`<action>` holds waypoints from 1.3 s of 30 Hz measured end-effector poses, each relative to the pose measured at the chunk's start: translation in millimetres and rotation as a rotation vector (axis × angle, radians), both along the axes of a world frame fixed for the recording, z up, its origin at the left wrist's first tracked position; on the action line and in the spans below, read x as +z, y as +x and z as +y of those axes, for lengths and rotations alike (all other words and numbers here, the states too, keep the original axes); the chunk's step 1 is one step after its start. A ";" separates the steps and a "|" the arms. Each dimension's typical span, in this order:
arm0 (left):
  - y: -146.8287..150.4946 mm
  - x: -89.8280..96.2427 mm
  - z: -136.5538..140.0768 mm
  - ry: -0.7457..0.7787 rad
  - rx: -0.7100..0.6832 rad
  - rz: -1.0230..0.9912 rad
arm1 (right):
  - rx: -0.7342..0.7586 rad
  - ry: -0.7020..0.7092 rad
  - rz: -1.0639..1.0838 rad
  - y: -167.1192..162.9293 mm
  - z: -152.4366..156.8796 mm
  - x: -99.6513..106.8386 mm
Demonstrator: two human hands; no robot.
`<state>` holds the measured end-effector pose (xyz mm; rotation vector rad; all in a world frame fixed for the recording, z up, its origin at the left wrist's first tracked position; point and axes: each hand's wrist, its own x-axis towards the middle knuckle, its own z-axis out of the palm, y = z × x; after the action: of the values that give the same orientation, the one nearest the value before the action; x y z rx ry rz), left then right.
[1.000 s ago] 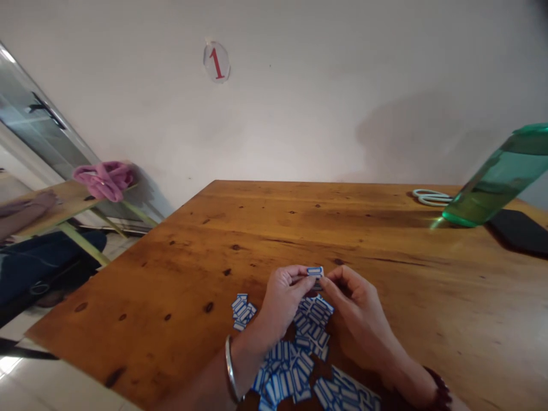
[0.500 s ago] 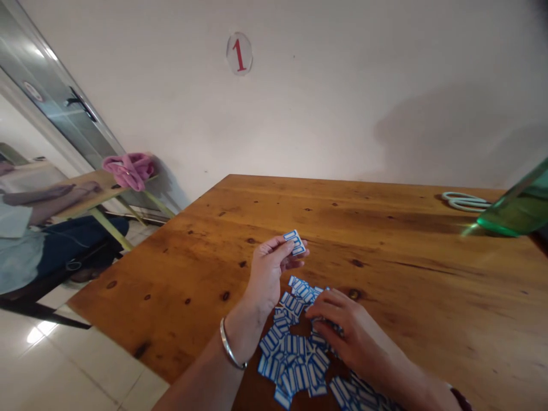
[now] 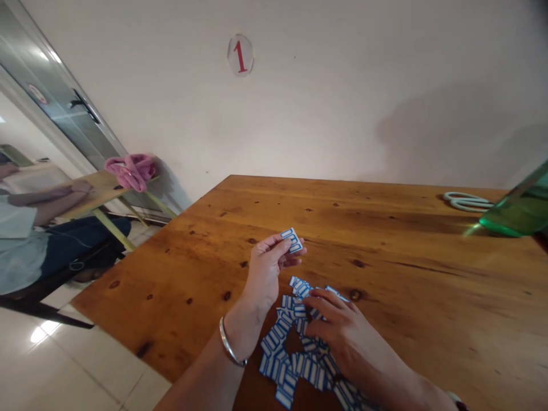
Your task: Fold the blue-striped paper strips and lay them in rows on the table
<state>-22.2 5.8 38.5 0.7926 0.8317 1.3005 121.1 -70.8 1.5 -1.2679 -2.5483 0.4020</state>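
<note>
My left hand [image 3: 272, 260] is raised above the table and pinches a small stack of white labels with blue borders [image 3: 292, 241] between thumb and fingers. Below it lies a loose, overlapping pile of the same blue-bordered labels [image 3: 274, 337] near the table's front edge. Over the right side of this pile is my right hand [image 3: 338, 325], palm down, its fingers apart and touching the labels. Part of the pile is hidden beneath that hand.
The wooden table [image 3: 205, 245] meets a white wall. At its right stand a green bottle [image 3: 514, 211] and a coiled white cable [image 3: 466, 201]. Left, a seated person [image 3: 25, 228] rests their arms on another table, which bears a pink cloth [image 3: 132, 170].
My right hand has spread its fingers and shifted slightly left over the pile. Labels beneath it have slid about. My left hand keeps its stack, nearly in place.
</note>
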 end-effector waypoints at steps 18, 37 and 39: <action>-6.0 4.9 3.6 0.018 0.069 -0.055 | -0.063 0.250 -0.026 -4.4 1.1 -12.5; -16.1 10.4 5.9 0.056 0.140 -0.123 | 0.081 0.022 -0.303 -56.7 33.8 25.9; -14.9 8.9 5.6 0.070 0.145 -0.095 | 0.110 -0.015 -0.320 -60.0 35.5 26.6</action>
<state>-37.0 11.4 47.4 0.7305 0.7825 1.4913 61.2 -35.4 28.1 -1.2916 -2.8950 0.2570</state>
